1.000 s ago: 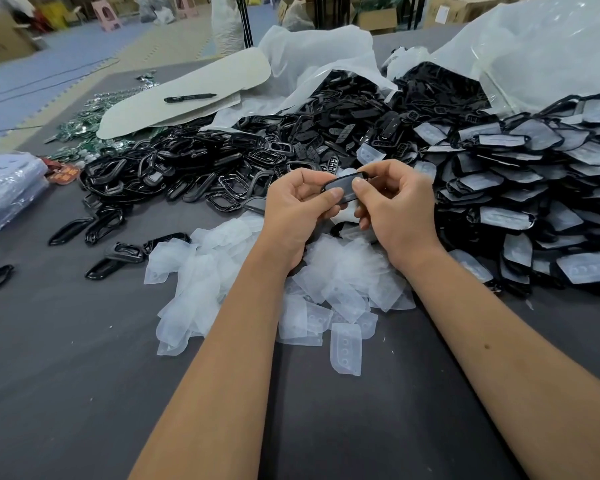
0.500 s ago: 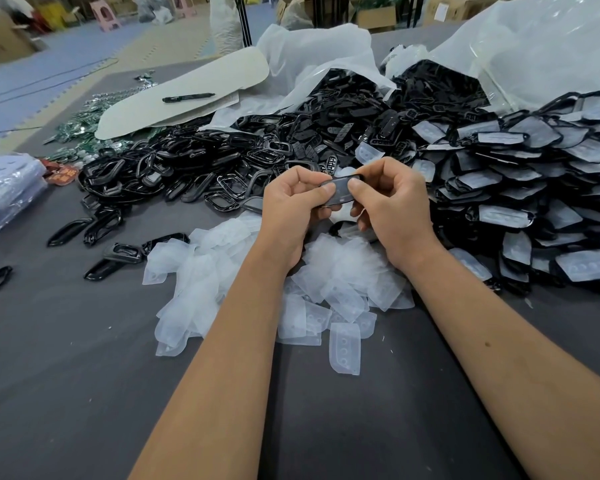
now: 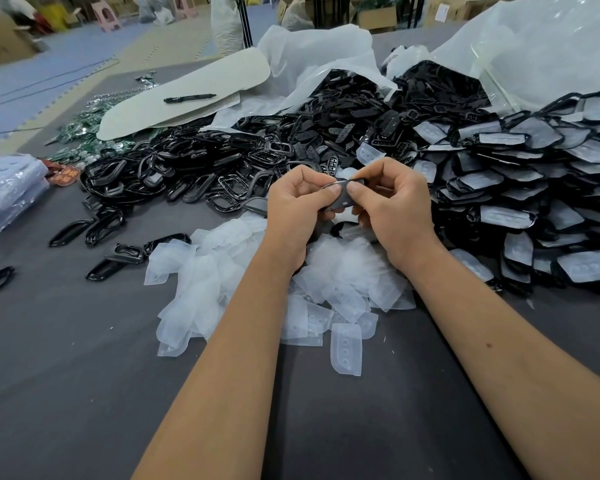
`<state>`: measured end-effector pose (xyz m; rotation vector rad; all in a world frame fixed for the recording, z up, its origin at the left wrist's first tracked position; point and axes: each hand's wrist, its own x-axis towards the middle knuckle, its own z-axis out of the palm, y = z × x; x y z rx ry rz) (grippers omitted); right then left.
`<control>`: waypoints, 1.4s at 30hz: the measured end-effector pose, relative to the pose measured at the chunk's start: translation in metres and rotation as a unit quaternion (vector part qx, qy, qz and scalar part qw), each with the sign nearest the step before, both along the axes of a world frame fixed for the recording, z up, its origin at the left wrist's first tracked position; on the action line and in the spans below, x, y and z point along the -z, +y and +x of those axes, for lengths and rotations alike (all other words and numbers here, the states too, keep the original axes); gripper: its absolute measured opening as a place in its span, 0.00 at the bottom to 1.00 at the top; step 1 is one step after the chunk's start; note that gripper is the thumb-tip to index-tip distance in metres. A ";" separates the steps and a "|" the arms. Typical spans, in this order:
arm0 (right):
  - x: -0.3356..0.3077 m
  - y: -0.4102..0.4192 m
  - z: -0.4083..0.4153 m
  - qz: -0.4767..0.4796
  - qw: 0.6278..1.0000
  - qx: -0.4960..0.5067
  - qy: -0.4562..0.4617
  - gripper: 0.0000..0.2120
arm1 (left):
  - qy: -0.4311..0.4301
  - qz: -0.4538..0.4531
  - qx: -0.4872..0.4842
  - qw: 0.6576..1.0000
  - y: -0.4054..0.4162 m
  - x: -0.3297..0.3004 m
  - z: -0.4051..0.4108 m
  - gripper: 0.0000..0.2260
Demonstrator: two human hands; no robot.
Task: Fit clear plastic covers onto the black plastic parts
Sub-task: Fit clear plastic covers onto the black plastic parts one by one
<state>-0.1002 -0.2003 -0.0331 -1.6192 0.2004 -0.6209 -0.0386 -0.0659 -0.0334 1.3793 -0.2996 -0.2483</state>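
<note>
Both hands hold one black plastic part in the air above a heap of clear plastic covers on the dark table. My left hand grips its left end with curled fingers and the thumb on top. My right hand pinches its right end, thumb pressed on the face. A clear cover seems to lie on the part, but the fingers hide most of it. Bare black parts are piled behind the hands. Black parts with covers fitted are stacked to the right.
A single clear cover lies nearest me. A few stray black parts lie at the left. A pale board with a black pen sits at the back left, white plastic bags at the back right, a clear packet at the left edge.
The hands have turned the black part slightly, tilting it more on edge. The thumbs have shifted along it. The piles have not moved.
</note>
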 end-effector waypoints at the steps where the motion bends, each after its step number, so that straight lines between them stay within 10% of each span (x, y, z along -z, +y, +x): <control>1: 0.000 0.000 0.000 0.004 1.000 -0.001 0.001 0.05 | 0.001 -0.001 0.000 1.000 0.000 0.000 0.000 0.10; 26: 0.000 0.000 0.000 -0.019 1.000 -0.003 0.002 0.08 | -0.028 -0.007 -0.022 0.999 0.001 0.004 0.002 0.03; 42: -0.003 0.013 -0.005 -0.299 0.952 0.011 -0.063 0.10 | 0.143 -0.134 -0.014 0.980 0.011 -0.008 0.011 0.06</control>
